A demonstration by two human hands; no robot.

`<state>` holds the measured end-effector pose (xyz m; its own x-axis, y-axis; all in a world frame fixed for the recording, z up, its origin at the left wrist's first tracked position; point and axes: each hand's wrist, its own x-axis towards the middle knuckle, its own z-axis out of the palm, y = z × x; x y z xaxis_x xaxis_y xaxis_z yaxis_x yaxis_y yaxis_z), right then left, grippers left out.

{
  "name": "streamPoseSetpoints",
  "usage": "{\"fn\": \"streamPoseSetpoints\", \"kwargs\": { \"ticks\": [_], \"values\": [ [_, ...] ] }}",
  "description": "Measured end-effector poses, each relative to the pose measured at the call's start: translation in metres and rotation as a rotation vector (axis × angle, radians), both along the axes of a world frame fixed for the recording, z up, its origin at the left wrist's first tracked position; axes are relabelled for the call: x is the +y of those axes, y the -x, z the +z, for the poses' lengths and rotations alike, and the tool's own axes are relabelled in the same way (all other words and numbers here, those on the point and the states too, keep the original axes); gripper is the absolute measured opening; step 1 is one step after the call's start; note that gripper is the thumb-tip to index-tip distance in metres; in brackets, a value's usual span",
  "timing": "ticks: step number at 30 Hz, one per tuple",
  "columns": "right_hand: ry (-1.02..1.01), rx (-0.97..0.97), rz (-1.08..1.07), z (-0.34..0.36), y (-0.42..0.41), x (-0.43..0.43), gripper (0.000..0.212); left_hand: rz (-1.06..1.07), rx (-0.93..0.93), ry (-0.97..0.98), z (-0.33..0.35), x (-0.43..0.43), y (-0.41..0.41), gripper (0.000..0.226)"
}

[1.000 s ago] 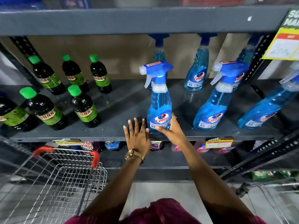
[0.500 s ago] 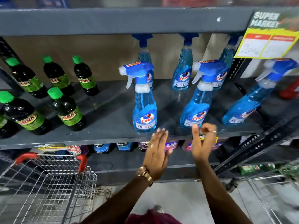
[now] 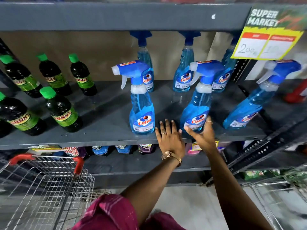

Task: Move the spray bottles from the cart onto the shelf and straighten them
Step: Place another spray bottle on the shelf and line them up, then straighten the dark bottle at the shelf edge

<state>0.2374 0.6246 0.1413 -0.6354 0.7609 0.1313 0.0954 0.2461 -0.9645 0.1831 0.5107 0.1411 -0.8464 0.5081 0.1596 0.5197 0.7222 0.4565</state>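
Several blue Colin spray bottles stand on the grey shelf [image 3: 106, 120]. The front row holds one spray bottle at the left [image 3: 141, 105], one in the middle [image 3: 197, 105] and one at the right [image 3: 254, 100]; three more stand behind near the back wall. My right hand [image 3: 201, 135] grips the base of the middle front bottle, thumb and fingers around it. My left hand [image 3: 170, 138] lies flat with fingers spread on the shelf edge between the left and middle bottles, holding nothing. The wire cart [image 3: 41, 193] at lower left shows no bottles inside.
Dark bottles with green caps [image 3: 61, 110] fill the shelf's left half. A yellow price sign [image 3: 267, 34] hangs at upper right. A lower shelf holds pouches [image 3: 146, 148]. A second wire cart [image 3: 282, 196] stands at lower right. Something red [image 3: 297, 93] lies at the far right.
My right hand let go of the left front bottle, moved right and took hold of the middle front bottle's base. My left hand followed to the right along the shelf edge.
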Motion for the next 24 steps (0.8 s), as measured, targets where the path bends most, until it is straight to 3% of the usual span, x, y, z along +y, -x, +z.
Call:
{"fn": "streamPoseSetpoints", "kwargs": {
  "ticks": [2, 4, 6, 9, 11, 13, 16, 19, 22, 24],
  "values": [
    [-0.053, 0.128, -0.078, 0.005, -0.003, -0.015, 0.092, -0.032, 0.006, -0.012, -0.003, -0.005, 0.003, 0.053],
    [-0.191, 0.210, -0.223, 0.011, -0.008, -0.039, 0.091, -0.127, 0.067, -0.080, -0.005, -0.020, 0.010, 0.054],
    [-0.412, 0.222, -0.332, 0.019, -0.017, -0.070, 0.069, -0.333, 0.119, -0.144, -0.005, -0.049, 0.010, 0.053],
    [-0.500, 0.266, -0.145, 0.032, -0.014, -0.136, 0.034, -0.526, 0.200, -0.245, -0.006, -0.122, 0.015, 0.046],
    [-0.458, 0.228, 0.180, 0.035, 0.003, -0.178, 0.021, -0.425, 0.212, -0.359, -0.009, -0.172, 0.030, 0.040],
    [-0.431, 0.178, 0.475, 0.037, 0.030, -0.215, 0.022, -0.203, 0.184, -0.474, -0.008, -0.217, 0.051, 0.037],
    [-0.334, 0.131, 0.654, 0.040, 0.082, -0.260, 0.023, 0.155, 0.222, -0.432, -0.006, -0.267, 0.094, 0.043],
    [-0.213, 0.053, 0.641, 0.041, 0.147, -0.293, 0.049, 0.367, 0.195, -0.280, 0.001, -0.304, 0.141, 0.043],
    [-0.190, -0.037, 0.560, 0.039, 0.207, -0.303, 0.097, 0.404, 0.163, -0.184, 0.010, -0.319, 0.178, 0.044],
    [-0.095, -0.092, 0.572, 0.036, 0.233, -0.300, 0.105, 0.376, 0.114, -0.162, 0.009, -0.321, 0.198, 0.049]
  ]
}}
